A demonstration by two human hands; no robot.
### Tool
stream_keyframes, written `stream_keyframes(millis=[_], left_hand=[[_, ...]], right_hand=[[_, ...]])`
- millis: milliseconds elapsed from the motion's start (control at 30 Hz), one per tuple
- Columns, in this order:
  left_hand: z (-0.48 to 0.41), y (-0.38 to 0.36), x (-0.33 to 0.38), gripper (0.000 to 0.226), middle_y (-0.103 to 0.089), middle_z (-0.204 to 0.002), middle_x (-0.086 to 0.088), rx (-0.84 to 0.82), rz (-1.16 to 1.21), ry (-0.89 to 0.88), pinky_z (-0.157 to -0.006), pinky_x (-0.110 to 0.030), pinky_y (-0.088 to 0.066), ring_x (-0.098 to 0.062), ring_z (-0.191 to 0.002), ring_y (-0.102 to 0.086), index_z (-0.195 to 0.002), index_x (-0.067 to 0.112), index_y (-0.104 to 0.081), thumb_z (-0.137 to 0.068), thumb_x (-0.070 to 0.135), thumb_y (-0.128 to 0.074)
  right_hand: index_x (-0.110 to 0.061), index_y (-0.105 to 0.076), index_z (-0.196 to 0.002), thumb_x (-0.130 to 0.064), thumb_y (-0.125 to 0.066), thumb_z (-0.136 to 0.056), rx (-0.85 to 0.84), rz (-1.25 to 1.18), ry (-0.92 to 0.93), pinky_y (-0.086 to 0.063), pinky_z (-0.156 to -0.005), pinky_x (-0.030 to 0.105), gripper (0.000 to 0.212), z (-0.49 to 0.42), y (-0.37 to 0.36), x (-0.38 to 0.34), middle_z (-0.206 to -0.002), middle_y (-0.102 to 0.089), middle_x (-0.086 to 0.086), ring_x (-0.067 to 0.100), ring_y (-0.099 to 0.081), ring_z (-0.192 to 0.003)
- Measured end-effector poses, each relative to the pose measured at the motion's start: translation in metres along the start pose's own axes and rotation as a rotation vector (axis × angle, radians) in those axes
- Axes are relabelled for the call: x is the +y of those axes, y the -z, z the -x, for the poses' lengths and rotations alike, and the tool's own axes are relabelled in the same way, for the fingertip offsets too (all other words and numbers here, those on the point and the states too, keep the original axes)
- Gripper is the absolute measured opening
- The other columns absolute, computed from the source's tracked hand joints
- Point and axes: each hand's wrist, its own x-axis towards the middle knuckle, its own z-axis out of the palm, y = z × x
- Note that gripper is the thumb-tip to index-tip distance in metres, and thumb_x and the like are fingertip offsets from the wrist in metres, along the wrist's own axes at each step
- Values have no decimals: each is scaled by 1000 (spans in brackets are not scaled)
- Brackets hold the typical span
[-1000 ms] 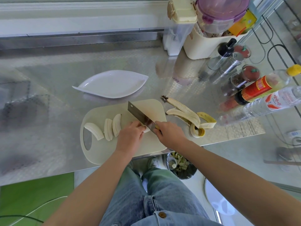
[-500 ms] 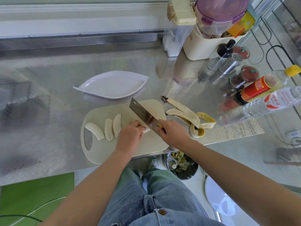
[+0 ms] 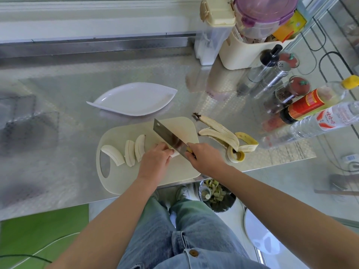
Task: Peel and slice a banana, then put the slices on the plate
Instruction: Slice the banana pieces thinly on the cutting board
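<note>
On the cutting board (image 3: pixel 180 168), the left hand (image 3: pixel 155 162) curls over the uncut banana piece (image 3: pixel 175 153), its stub pointing right toward the cleaver (image 3: pixel 169 137) clenched by its handle in the right hand (image 3: pixel 206 158), blade lying across the stub's long axis; three cut slices (image 3: pixel 129 153) lie just left.

The plate (image 3: pixel 136 100) is gleaming plain white, the cutting board (image 3: pixel 120 181) is showing cream, and the banana pieces (image 3: pixel 139 148) are looking paler still. The peel (image 3: pixel 247 140) is showing yellow (whitish inside). The counter (image 3: pixel 68 90) is shining silver with a fine embossed pattern.
</note>
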Motion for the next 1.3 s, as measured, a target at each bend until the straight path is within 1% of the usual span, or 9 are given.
stream_keyframes(millis=[200, 367, 467, 533, 833, 1000, 1167, 1233, 1300], left_hand=[[0, -1, -1, 19, -65, -88, -2, 2, 4, 1, -57, -35, -53, -23, -79, -57, -97, 15, -74, -79, 7, -73], [0, -2, -2, 20, -63, -87, -2, 10, 16, -6, -56, -37, -54, -22, -77, -57, -98, 13, -74, -79, 7, -72], [0, -1, -1, 19, -64, -87, -2, 10, 9, -4, -57, -36, -55, -22, -78, -58, -97, 13, -74, -79, 7, -73], [0, -1, -1, 20, -65, -87, -3, 11, 7, -3, -56, -35, -55, -22, -77, -59, -96, 13, -75, -77, 7, -75], [1, 0, 1, 21, -66, -91, -3, 10, 19, 6, -59, -36, -57, -22, -80, -60, -98, 13, -74, -77, 8, -75], [1, -2, -1, 22, -66, -91, -2, 11, 16, 10, -59, -36, -56, -23, -80, -58, -99, 14, -74, -77, 8, -75], [1, -1, 0, 21, -63, -88, -2, 17, 25, 3, -56, -36, -54, -22, -77, -57, -98, 13, -74, -79, 7, -73], [1, -1, 0, 20, -63, -87, -2, 15, 25, 0, -57, -36, -54, -22, -76, -57, -98, 13, -74, -78, 6, -73], [1, -1, -1, 19, -63, -87, -3, 6, 17, 1, -58, -37, -55, -22, -77, -57, -97, 12, -74, -79, 6, -72]], right_hand=[[-14, -52, -100, -29, -40, -99, -6, 19, -16, -43, -59, 33, 19, -3, -12, 1, -84, -59, 6, 26, -56, -77], [-14, -50, -90, -32, -42, -98, 61, -109, -78, -32, -55, 29, 22, 1, -16, 4, -75, -55, 3, 24, -51, -68], [-17, -44, -83, -31, -42, -98, 68, -107, -47, -29, -53, 28, 20, 1, -8, 1, -72, -52, 2, 21, -46, -64], [-19, -43, -82, -30, -43, -98, 45, -81, -25, -31, -54, 28, 20, 1, -4, 0, -71, -50, 1, 21, -46, -64], [-15, -54, -94, -30, -42, -98, 22, -41, -10, -39, -56, 29, 19, -2, -6, 1, -74, -54, 2, 22, -53, -67], [-15, -53, -96, -29, -42, -98, 2, -14, -11, -46, -60, 34, 18, -1, -19, 3, -80, -57, 4, 26, -57, -75], [-13, -53, -95, -33, -41, -99, 45, -83, -70, -40, -57, 32, 23, -2, -24, 4, -81, -59, 6, 26, -56, -73], [-14, -52, -93, -33, -41, -98, 49, -97, -74, -41, -57, 33, 23, -1, -23, 3, -80, -59, 6, 26, -56, -72], [-15, -48, -88, -32, -42, -98, 62, -114, -63, -36, -55, 31, 21, -1, -17, 2, -76, -56, 4, 24, -52, -68]])
